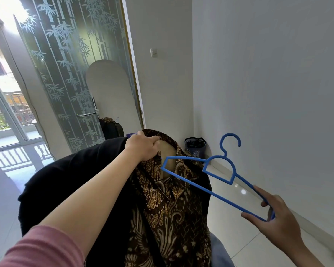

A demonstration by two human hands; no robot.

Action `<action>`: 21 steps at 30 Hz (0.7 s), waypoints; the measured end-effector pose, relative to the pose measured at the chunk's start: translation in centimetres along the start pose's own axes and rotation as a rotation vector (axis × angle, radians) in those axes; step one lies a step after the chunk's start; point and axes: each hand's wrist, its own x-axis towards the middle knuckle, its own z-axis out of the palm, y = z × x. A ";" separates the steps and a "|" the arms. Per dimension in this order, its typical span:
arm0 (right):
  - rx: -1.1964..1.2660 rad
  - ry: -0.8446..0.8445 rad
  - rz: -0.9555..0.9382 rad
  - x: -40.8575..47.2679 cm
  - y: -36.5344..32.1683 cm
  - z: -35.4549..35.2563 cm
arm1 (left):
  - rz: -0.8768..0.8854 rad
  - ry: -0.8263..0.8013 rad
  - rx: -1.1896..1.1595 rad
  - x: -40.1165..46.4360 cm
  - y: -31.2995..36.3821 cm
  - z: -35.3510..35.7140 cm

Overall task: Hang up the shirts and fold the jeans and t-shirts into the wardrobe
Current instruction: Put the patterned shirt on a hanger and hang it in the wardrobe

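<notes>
Head view. Left hand (143,147) raised at centre, fingers curled round the collar of a brown batik shirt (168,205), gripping it. Shirt hanging down from that grip, collar opened, pale lining showing inside the neck. Black garment (75,185) draped over the left forearm, just left of the shirt and touching it. Right hand (274,218) low to the right of the shirt, thumb and fingers pinching the end of a blue plastic hanger (220,170). Hanger tilted, its far end touching the shirt's collar opening, hook pointing up. Behind the shirt, a mirror with a gold frame (112,97) against the grey wall (268,74), a light switch (154,52) above right. Dark blue bag (195,148) in the corner, right of the shirt. Frosted glass door with bamboo pattern (66,64) left of the shirt; glossy white floor tiles (235,197) below.
</notes>
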 end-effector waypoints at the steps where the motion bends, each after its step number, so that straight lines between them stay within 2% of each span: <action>1: 0.001 0.010 -0.005 0.0 0.0 0.0 | -0.011 -0.001 -0.006 -0.1 -0.1 -0.1; 6: 0.007 0.023 -0.032 0.3 -0.6 0.0 | -0.053 0.085 -0.091 -0.8 -0.5 -0.2; 11: -0.002 0.060 -0.087 0.3 -2.1 -0.1 | -0.275 0.232 -0.435 -1.4 -1.5 0.2; 14: -0.033 0.050 -0.114 0.3 -3.0 -0.5 | -0.302 0.245 -0.587 -2.0 -1.4 0.1; 17: -0.076 0.065 -0.144 0.1 -3.7 -1.2 | -0.266 0.227 -0.603 -2.6 -1.4 -0.5; 21: -0.109 0.104 -0.157 -0.3 -4.6 -2.3 | -0.229 0.104 -0.484 -3.9 -1.8 -2.1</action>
